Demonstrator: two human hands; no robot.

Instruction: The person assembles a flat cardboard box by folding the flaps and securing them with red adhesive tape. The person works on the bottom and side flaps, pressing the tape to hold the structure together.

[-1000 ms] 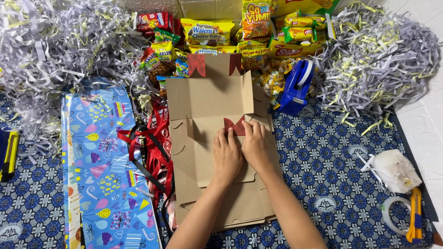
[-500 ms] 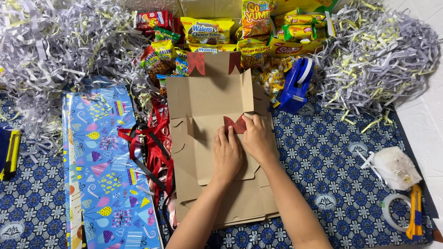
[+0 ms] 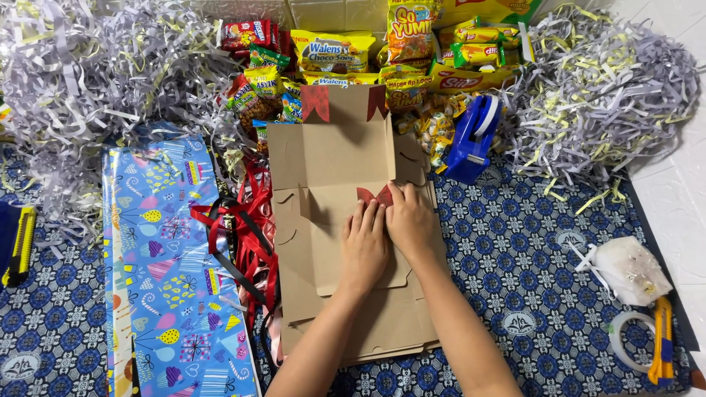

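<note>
Blue patterned floor mat [image 3: 529,257] under flattened cardboard box [image 3: 331,169], shredded paper [image 3: 603,88] behind

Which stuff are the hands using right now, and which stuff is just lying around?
In use:
- cardboard box, flat and unfolded
- left hand and right hand, both pressing on a box flap

Lying about:
- wrapping paper
- red ribbon
- snack packets
- shredded paper
- blue tape dispenser
- yellow cutter
- tape roll

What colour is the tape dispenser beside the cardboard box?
Blue with a white wheel, the tape dispenser shows best in the head view.
</note>
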